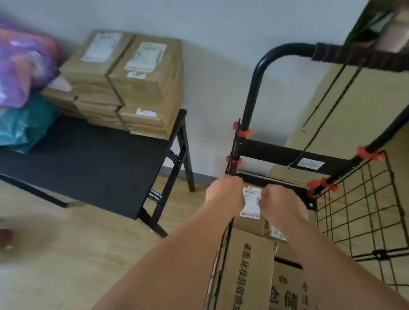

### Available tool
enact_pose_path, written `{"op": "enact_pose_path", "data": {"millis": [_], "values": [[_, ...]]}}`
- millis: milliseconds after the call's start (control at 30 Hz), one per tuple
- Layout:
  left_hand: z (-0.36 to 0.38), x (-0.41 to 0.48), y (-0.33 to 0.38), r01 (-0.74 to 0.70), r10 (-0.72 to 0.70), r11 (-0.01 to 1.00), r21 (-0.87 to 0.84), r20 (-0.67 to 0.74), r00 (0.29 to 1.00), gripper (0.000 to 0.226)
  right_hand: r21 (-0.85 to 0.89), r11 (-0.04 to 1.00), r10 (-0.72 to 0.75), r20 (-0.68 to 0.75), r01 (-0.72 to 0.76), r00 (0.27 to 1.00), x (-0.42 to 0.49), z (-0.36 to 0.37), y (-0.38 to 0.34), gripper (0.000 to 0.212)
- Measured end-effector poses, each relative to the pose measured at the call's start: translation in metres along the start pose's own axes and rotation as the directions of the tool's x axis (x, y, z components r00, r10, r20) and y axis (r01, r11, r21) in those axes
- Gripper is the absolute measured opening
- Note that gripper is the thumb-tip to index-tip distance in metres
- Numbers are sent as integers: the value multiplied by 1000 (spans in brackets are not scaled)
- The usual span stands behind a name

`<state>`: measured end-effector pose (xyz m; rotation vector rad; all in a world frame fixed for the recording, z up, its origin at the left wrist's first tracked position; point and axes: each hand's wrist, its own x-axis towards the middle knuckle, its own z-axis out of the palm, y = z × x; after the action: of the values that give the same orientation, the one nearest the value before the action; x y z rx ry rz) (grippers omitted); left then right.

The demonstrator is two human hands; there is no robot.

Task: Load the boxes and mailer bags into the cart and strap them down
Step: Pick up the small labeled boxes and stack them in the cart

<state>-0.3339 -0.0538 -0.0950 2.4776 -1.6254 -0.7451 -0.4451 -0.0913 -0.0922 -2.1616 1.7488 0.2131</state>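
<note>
Head view: left hand [222,191], right hand [281,203] both grip far edge of labelled box [251,205] inside cart [254,88].

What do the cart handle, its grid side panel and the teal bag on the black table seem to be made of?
Cart handle: black tube with a soft sheen, likely painted metal. Grid side panel: thin black wire in squares, probably coated steel. Teal bag: crinkled, glossy film, looks like plastic.
</note>
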Motion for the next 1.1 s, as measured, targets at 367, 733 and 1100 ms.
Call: {"op": "enact_pose_path", "data": {"millis": [367,733,1100], "values": [[-67,-71,-166,105,-106,994,4,23,994,30,-18,986,-162,100,164,982,-80,26,-157,24],[-117,-101,-307,170,-172,983,-66,-23,985,34,-36,977,-207,61,209,976,-117,53,-303,23],[-163,-77,-350,185,-192,981,-59,-157,969,35,-26,965,-260,-12,259,966,-93,40,-366,14]]}}
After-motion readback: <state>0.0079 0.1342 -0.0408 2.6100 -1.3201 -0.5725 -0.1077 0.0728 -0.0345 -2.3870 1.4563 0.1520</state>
